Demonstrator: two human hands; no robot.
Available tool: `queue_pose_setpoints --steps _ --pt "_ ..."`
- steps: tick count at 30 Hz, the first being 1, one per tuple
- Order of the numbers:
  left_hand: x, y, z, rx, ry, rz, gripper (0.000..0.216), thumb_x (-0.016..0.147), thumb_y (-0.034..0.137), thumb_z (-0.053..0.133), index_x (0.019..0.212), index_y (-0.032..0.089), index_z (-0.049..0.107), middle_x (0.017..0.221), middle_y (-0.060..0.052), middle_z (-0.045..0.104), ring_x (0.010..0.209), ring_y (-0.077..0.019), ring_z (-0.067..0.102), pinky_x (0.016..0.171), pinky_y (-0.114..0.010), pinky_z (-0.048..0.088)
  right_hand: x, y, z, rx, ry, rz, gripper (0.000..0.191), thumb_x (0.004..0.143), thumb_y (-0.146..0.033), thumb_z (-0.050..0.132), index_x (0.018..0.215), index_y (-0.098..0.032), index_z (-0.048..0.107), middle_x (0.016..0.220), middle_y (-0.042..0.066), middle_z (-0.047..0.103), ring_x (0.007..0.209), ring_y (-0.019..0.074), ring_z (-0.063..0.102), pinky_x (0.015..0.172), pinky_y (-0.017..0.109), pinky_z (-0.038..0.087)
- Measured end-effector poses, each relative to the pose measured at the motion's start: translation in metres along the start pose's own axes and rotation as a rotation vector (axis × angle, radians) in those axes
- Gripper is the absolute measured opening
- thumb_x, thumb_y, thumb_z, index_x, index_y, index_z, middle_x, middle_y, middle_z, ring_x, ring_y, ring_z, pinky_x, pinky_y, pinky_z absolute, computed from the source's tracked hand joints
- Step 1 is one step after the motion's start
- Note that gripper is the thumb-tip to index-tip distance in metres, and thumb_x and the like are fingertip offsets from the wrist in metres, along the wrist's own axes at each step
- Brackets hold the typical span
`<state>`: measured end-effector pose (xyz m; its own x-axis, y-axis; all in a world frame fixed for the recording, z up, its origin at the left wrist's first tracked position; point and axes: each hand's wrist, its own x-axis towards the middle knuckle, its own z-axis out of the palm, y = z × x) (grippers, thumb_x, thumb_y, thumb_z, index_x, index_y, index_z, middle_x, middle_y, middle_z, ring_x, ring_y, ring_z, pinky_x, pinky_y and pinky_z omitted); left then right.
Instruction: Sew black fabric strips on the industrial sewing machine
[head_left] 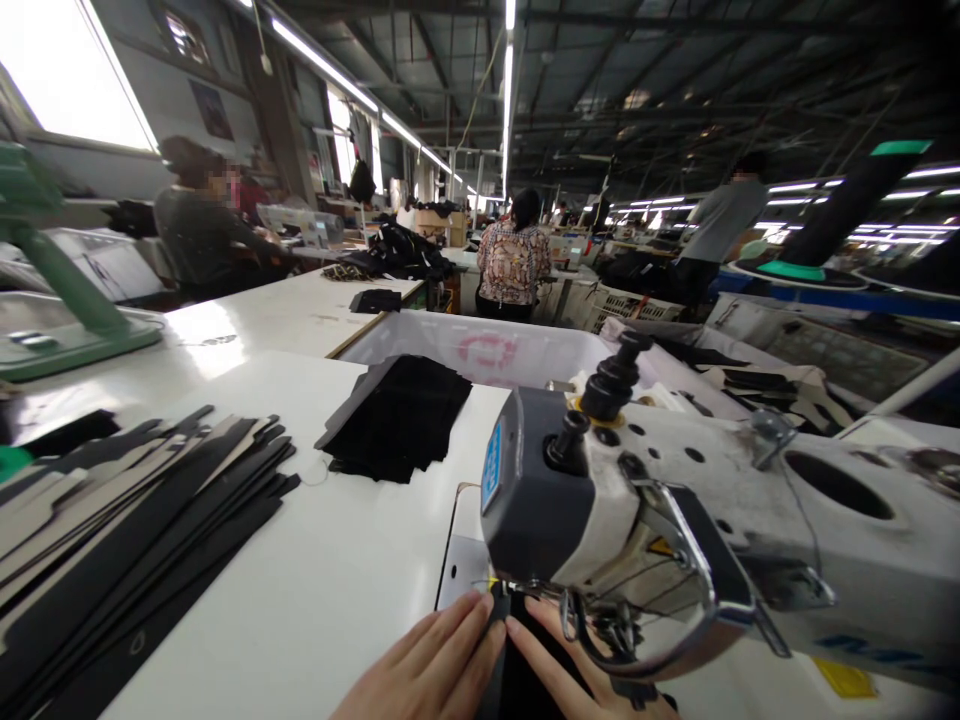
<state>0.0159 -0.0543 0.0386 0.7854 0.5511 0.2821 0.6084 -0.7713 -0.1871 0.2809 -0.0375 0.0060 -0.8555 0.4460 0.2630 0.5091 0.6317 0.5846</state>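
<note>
Head view: left hand (431, 665) and right hand (559, 670) flat and open, fingertips pressing a black fabric piece (517, 670) on the tabletop (337, 580), right at the needle area under the head of a grey-and-white sewing machine (637, 510). Nothing gripped; fabric pinned under the fingers, edges meeting between both hands. Judged best handled with fingertips kept clear of the needle, pressure even on both sides, seam line fed straight. To the left, a fan of black and tan strips (127, 530); further back, a stack of black cut pieces (397, 415). Other workers seated beyond.
</note>
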Motion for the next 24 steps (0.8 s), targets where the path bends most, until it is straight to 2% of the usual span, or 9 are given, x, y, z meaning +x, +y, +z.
queue_pose_setpoints --steps 5,9,14,18,21,24 --pt "0.008 -0.001 0.001 0.045 0.017 -0.015 0.041 0.11 0.019 0.03 0.134 0.012 0.063 0.133 -0.007 0.071 0.115 -0.0189 0.072 0.091 -0.025 0.061 0.001 0.005 0.002 0.011 0.057 0.003 0.044 0.094 -0.048 0.049 0.127 -0.026 0.067 0.122 0.001 0.072 0.098 0.0198 0.075 0.074 0.022 0.062" --pt "0.01 0.0 0.002 0.047 0.025 -0.014 0.044 0.111 0.019 0.027 0.135 0.011 0.062 0.132 -0.007 0.072 0.115 -0.0199 0.073 0.088 -0.026 0.063 -0.005 0.003 0.011 0.001 0.059 0.013 0.049 0.098 -0.051 0.043 0.136 -0.026 0.062 0.128 0.003 0.069 0.102 0.0186 0.073 0.074 0.02 0.061" --pt "0.008 0.001 0.001 0.015 -0.024 -0.022 0.041 0.109 0.021 0.033 0.139 0.009 0.058 0.137 -0.009 0.069 0.119 -0.022 0.07 0.092 -0.028 0.062 -0.014 -0.001 0.02 0.018 0.057 0.007 0.057 0.099 -0.057 0.047 0.143 -0.023 0.056 0.132 0.006 0.066 0.106 0.0212 0.072 0.075 0.021 0.062" --pt "0.012 -0.001 -0.003 -0.046 -0.105 -0.008 0.04 0.108 0.021 0.036 0.14 0.007 0.057 0.139 -0.013 0.066 0.121 -0.0259 0.069 0.094 -0.033 0.062 -0.011 -0.001 0.016 0.061 0.038 0.028 0.06 0.098 -0.056 0.049 0.148 -0.022 0.051 0.135 0.008 0.064 0.105 0.0214 0.072 0.075 0.021 0.062" --pt "0.017 -0.003 -0.008 -0.079 -0.18 -0.01 0.043 0.107 0.019 0.035 0.142 0.006 0.055 0.142 -0.015 0.063 0.126 -0.0287 0.065 0.099 -0.037 0.06 -0.006 -0.001 0.009 0.053 0.0 0.03 0.06 0.095 -0.052 0.052 0.146 -0.02 0.053 0.135 0.009 0.063 0.107 0.0253 0.071 0.077 0.026 0.063" --pt "0.021 -0.004 -0.014 -0.13 -0.223 -0.003 0.045 0.105 0.02 0.036 0.145 0.003 0.052 0.145 -0.017 0.059 0.131 -0.0309 0.061 0.105 -0.039 0.056 -0.002 -0.002 0.002 0.055 -0.009 0.046 0.059 0.089 -0.04 0.055 0.144 -0.018 0.055 0.137 0.008 0.062 0.11 0.0271 0.07 0.081 0.031 0.063"
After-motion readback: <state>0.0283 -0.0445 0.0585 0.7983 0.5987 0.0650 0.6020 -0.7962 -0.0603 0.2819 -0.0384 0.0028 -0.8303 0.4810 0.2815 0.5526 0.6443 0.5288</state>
